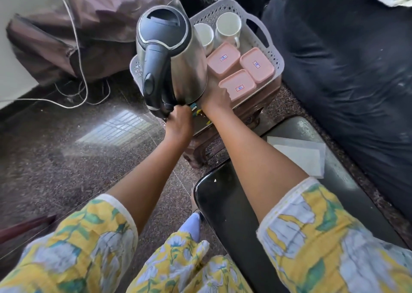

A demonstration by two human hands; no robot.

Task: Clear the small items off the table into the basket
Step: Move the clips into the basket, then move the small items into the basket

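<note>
A steel electric kettle point(178, 54) with a black lid and handle is held tilted over the left part of a white perforated basket point(270, 54). My left hand point(178, 120) grips the kettle's black base below the handle. My right hand point(215, 101) holds the bottom edge on the right, its fingertips hidden under the kettle. In the basket stand two white mugs point(228, 26) at the back and three pink lidded boxes point(239, 86) at the front right. The basket sits on a brown stool point(249, 112).
A black glossy table point(234, 214) lies at lower right with a white paper sheet point(301, 153) on it. A dark sofa point(345, 69) fills the right side. A white cable point(78, 54) trails over the speckled floor at left, beside a brown bag point(55, 40).
</note>
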